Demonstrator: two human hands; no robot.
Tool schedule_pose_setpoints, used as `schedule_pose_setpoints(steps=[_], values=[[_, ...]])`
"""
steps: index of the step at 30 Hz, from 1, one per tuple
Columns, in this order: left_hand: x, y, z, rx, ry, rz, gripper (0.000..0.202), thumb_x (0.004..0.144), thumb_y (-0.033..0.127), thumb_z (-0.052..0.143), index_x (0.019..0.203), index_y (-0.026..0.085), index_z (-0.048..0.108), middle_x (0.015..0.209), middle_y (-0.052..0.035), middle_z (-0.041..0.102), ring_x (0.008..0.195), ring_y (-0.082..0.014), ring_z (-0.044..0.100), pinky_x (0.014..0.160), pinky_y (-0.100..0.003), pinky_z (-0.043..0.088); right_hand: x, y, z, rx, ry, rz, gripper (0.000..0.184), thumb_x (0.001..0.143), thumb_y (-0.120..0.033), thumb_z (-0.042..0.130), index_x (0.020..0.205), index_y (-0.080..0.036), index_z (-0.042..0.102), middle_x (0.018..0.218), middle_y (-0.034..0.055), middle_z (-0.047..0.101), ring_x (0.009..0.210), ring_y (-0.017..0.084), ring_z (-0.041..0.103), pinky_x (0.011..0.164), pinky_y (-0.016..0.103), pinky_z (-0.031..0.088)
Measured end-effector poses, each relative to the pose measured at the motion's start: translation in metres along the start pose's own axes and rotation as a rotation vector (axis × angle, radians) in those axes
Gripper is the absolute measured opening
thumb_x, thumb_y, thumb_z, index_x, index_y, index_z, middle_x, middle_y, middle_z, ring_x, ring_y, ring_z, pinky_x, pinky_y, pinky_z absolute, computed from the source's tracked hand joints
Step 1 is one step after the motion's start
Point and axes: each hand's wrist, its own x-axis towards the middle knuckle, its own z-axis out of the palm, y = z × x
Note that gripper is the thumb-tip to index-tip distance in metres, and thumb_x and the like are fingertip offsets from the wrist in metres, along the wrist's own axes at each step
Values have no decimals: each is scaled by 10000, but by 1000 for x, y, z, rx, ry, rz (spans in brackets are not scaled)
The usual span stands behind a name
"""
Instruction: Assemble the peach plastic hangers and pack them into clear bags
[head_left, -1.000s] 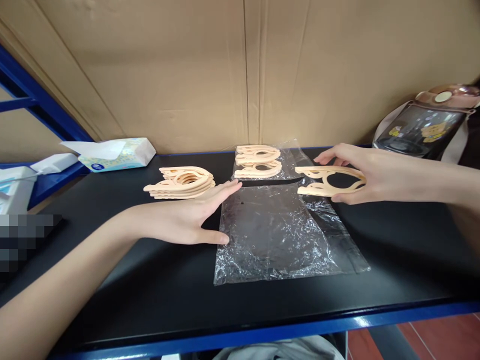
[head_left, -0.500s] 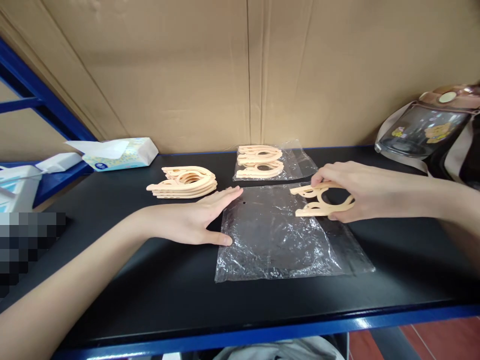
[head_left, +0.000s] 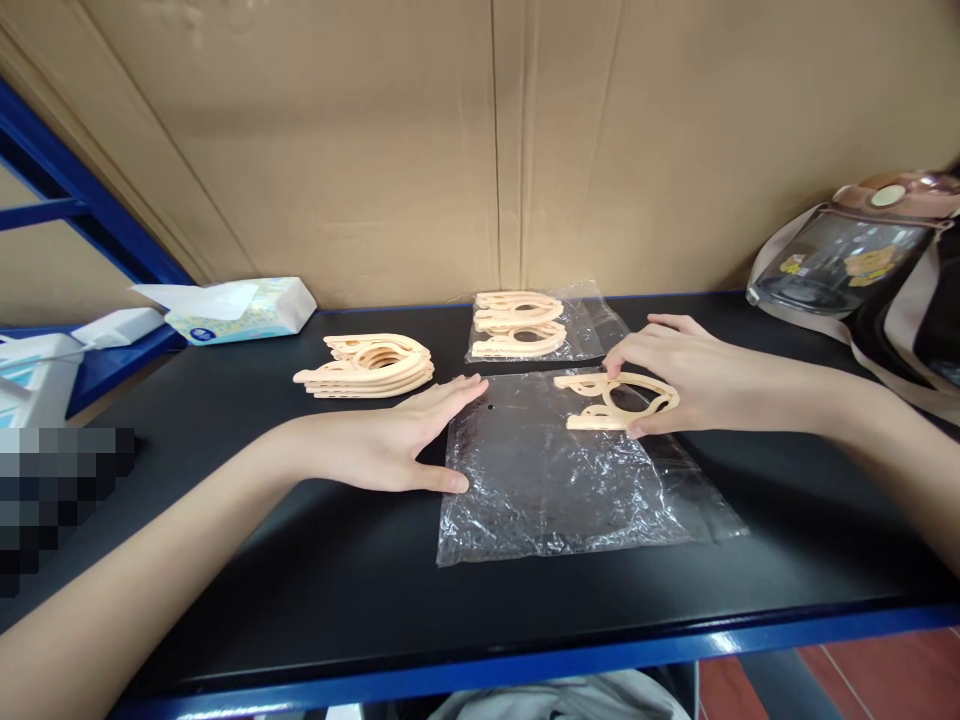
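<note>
Hanger [head_left: 607, 398], pale cream and folded up, is over the back right part of the see-through bag [head_left: 525, 440], its two prongs aimed left across the plastic. The right hand [head_left: 671, 385] has it pinched between thumb and index finger near the rounded end, finger on the far side, thumb on the near side, and the other fingers lifted off. Can't really tell if it's flat on the bag or held a touch above. Left hand [head_left: 375, 445] is at the bag's left edge: fingers lined up together, thumb spread well away from them, thumb tip and fingertips right on the edge of the plastic.

More of the same hangers are in a pile [head_left: 367, 380] left of the bag and behind the left hand. Directly behind the bag there's a second bag [head_left: 589, 345] with two hanger stacks [head_left: 521, 345] on it or in it, hard to say which. All this sits on a black tabletop [head_left: 337, 600] with a blue front edge. Far left of the bag: tissue pack [head_left: 281, 305]. Far right: bottle [head_left: 840, 265] with a strap. Cardboard [head_left: 337, 150] stands behind everything, and red floor tiles [head_left: 847, 670] show below, to the bag's right.

Compared with half a second ago, the hanger's slid left, further over the bag. Left hand and the pile are pretty much where they were.
</note>
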Motion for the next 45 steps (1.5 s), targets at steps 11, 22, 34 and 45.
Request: schedule_pose_setpoints(steps=[11,22,34,45], values=[[1,-1,0,29,10,8,887,897,633,472,1556,251,17,1616,-86,30,1485,-295,87,1178,-466,194,-7,18,-9,105,-213,226,440,720,-472,710,1079,-264,564,995,26,677,889,247,629,713,352,472],[2,5,-4,-17,-14,-55,996,862,636,528,1548,217,-60,1621,-121,-19,1493,-272,82,1190,-426,172,11,-6,7,229,-46,137,360,787,-529,669,958,-249,521,969,19,678,923,234,616,798,361,444],[4,3,-2,-26,71,-25,1006,822,605,611,1553,236,26,1624,-93,112,1479,-280,173,1177,-411,228,19,-15,30,286,136,176,362,775,-409,743,936,-258,457,900,-38,728,810,182,630,778,346,440],[5,0,1,-57,68,-32,1038,799,656,607,1554,271,8,1629,-63,75,1482,-281,158,1182,-404,229,18,-28,37,203,207,171,380,787,-372,746,956,-265,423,931,-43,747,831,191,659,864,384,390]])
